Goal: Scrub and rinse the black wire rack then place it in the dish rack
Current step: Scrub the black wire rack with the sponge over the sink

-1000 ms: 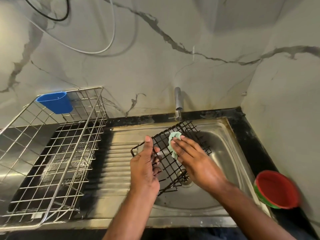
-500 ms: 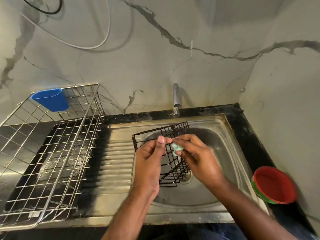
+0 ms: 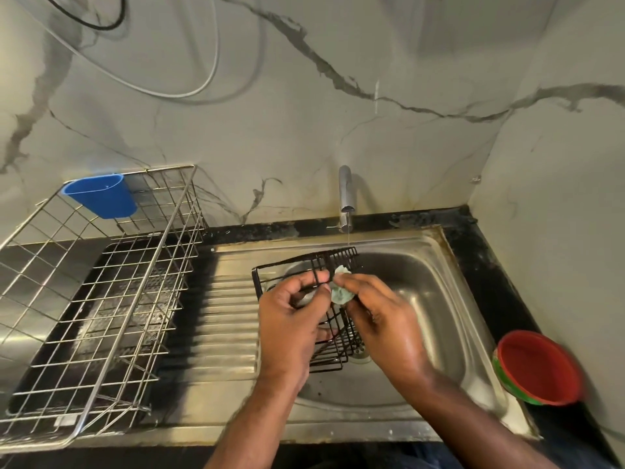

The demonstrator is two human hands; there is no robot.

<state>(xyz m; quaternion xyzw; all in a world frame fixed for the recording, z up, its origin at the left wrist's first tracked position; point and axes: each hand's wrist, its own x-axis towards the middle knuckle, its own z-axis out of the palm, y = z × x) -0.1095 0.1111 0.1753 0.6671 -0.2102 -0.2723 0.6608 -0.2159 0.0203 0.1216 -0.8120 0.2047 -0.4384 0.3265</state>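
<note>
With your left hand [image 3: 291, 319] gripping the black wire rack [image 3: 333, 328] over the sink [image 3: 446, 299] and right hand [image 3: 382, 316] pinching the green scrubber [image 3: 341, 292], work each wire under the tap [image 3: 346, 198].

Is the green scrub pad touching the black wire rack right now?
Touching. The head view shows the right hand pressing the green scrub pad against the black wire rack, which the left hand holds.

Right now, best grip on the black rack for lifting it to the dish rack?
Probably the top rim wire of the black rack, from above on its left side. It stands tilted in the sink, that edge bare; the left hand already holds there, nearest the dish rack.
</note>
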